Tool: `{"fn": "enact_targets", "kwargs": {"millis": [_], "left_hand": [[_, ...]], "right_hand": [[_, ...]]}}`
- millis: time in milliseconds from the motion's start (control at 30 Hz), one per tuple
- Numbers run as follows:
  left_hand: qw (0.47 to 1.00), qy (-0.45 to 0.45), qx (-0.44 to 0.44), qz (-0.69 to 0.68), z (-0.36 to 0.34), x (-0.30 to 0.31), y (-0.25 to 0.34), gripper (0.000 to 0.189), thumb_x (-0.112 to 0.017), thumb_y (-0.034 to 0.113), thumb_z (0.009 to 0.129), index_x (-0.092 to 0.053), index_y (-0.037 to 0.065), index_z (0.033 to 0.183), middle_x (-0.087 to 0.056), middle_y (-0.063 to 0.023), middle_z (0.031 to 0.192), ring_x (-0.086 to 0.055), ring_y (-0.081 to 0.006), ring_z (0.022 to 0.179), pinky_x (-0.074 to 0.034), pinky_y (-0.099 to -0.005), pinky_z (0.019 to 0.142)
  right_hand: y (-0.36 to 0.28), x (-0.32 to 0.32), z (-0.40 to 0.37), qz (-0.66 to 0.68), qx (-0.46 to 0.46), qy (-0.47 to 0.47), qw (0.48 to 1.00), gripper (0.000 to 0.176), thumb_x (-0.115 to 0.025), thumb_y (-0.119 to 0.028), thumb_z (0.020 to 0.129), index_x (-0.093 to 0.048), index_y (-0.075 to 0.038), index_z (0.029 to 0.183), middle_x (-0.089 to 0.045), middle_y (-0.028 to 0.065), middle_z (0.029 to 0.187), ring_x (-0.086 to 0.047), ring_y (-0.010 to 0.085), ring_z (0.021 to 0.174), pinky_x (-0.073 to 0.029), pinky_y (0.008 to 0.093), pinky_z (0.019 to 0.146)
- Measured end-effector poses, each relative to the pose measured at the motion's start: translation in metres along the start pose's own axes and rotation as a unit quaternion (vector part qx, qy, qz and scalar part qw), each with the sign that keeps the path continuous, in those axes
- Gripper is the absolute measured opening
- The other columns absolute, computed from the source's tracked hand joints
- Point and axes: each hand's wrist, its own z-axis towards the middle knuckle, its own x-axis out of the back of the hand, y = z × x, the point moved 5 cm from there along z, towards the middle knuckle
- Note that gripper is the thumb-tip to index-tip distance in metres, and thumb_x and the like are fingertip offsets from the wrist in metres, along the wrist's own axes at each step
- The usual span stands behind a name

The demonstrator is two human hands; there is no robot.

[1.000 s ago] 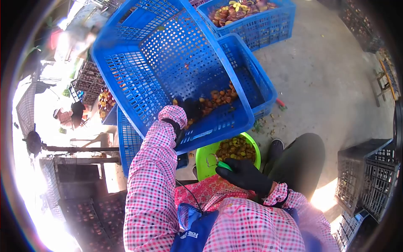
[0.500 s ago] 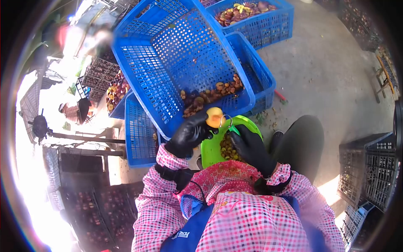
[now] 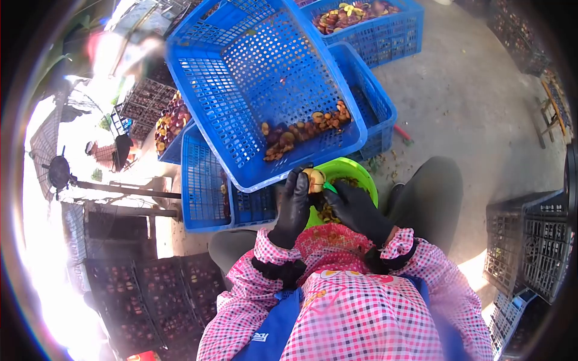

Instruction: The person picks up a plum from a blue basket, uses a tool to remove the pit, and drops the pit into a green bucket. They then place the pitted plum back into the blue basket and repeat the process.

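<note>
My left hand (image 3: 292, 207), in a black glove, pinches a pale yellow cut fruit (image 3: 314, 180) above the near edge of a tilted blue crate (image 3: 271, 66). Black-gloved too, my right hand (image 3: 360, 210) is closed around a small tool with a green handle (image 3: 329, 188), its end against the fruit's right side. Beneath both hands stands a bright green basin (image 3: 370, 180) with yellow-brown pieces inside. Several brown fruits (image 3: 288, 138) lie along the low side of the tilted crate.
Other blue crates (image 3: 205, 180) stand below and behind the tilted one; a far crate (image 3: 391, 39) holds cut fruit. Black crates (image 3: 530, 240) are stacked at the right. Dark trays of fruit (image 3: 156, 295) lie lower left. A red-handled object (image 3: 402, 133) rests on the floor.
My left hand has turned more upright and shifted slightly right and down. The tool now meets the fruit's side, and its metal loop is no longer visible.
</note>
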Motion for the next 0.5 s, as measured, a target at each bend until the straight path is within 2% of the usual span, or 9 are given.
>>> {"fn": "enact_targets", "kwargs": {"millis": [67,100,167,233,300,400,500], "left_hand": [[0.998,-0.028,0.015,0.051,0.004,0.009,-0.001,0.051,-0.036,0.049,0.101,-0.056,0.003,0.112,-0.062,-0.0058,0.085,-0.055,-0.0117,0.059,-0.044,-0.0232,0.052],[0.999,-0.001,0.025,0.032,0.007,0.010,-0.003,0.057,-0.033,0.055,0.100,-0.058,0.005,0.104,-0.060,-0.0044,0.073,-0.049,-0.0111,0.049,-0.039,-0.0232,0.044],[0.998,-0.012,0.033,0.058,0.009,0.017,-0.003,0.061,-0.030,0.058,0.099,-0.059,0.004,0.101,-0.060,-0.0046,0.072,-0.049,-0.0112,0.048,-0.038,-0.0232,0.043],[0.995,-0.025,0.039,0.084,0.008,0.019,-0.006,0.065,-0.028,0.060,0.099,-0.060,0.004,0.099,-0.059,-0.0049,0.070,-0.049,-0.0113,0.048,-0.037,-0.0232,0.042],[0.992,0.050,0.051,0.109,0.006,0.017,-0.004,0.070,-0.024,0.063,0.098,-0.061,0.003,0.094,-0.059,-0.0053,0.068,-0.049,-0.0117,0.046,-0.036,-0.0235,0.040],[0.994,0.052,0.023,0.090,0.006,0.015,-0.007,0.072,-0.024,0.063,0.098,-0.062,0.003,0.092,-0.060,-0.0057,0.068,-0.049,-0.0122,0.046,-0.036,-0.0236,0.039],[0.995,0.065,0.045,0.065,0.005,0.014,-0.008,0.072,-0.023,0.063,0.098,-0.062,0.003,0.091,-0.060,-0.0060,0.068,-0.048,-0.0123,0.045,-0.035,-0.0236,0.039]], "right_hand": [[-0.004,-0.003,-0.001,-0.017,0.018,0.004,1.000,0.036,-0.054,-0.037,0.095,-0.059,-0.001,0.093,-0.062,0.0208,0.069,-0.061,0.0418,0.065,-0.045,0.0484,0.059],[-0.009,-0.003,-0.002,-0.017,0.028,0.012,0.999,0.036,-0.055,-0.037,0.094,-0.060,-0.002,0.092,-0.062,0.0206,0.068,-0.061,0.0416,0.064,-0.045,0.0487,0.059],[-0.012,-0.002,-0.006,-0.016,0.034,0.017,0.999,0.035,-0.056,-0.037,0.094,-0.060,-0.002,0.091,-0.062,0.0204,0.067,-0.060,0.0415,0.063,-0.045,0.0491,0.058],[-0.011,-0.006,-0.006,-0.028,0.011,-0.024,0.999,0.034,-0.057,-0.036,0.093,-0.060,-0.003,0.088,-0.061,0.0204,0.067,-0.061,0.0404,0.063,-0.045,0.0485,0.058],[-0.016,-0.005,-0.005,-0.023,0.013,-0.026,0.999,0.034,-0.057,-0.037,0.093,-0.061,-0.003,0.086,-0.061,0.0202,0.067,-0.060,0.0403,0.063,-0.045,0.0484,0.058],[-0.014,-0.008,-0.006,-0.021,0.015,-0.032,0.999,0.035,-0.057,-0.037,0.093,-0.061,-0.003,0.084,-0.061,0.0200,0.066,-0.060,0.0402,0.062,-0.045,0.0482,0.058],[-0.014,-0.009,-0.005,-0.019,0.001,-0.044,0.999,0.036,-0.057,-0.037,0.093,-0.062,-0.003,0.082,-0.061,0.0199,0.066,-0.060,0.0402,0.062,-0.045,0.0482,0.058]]}}
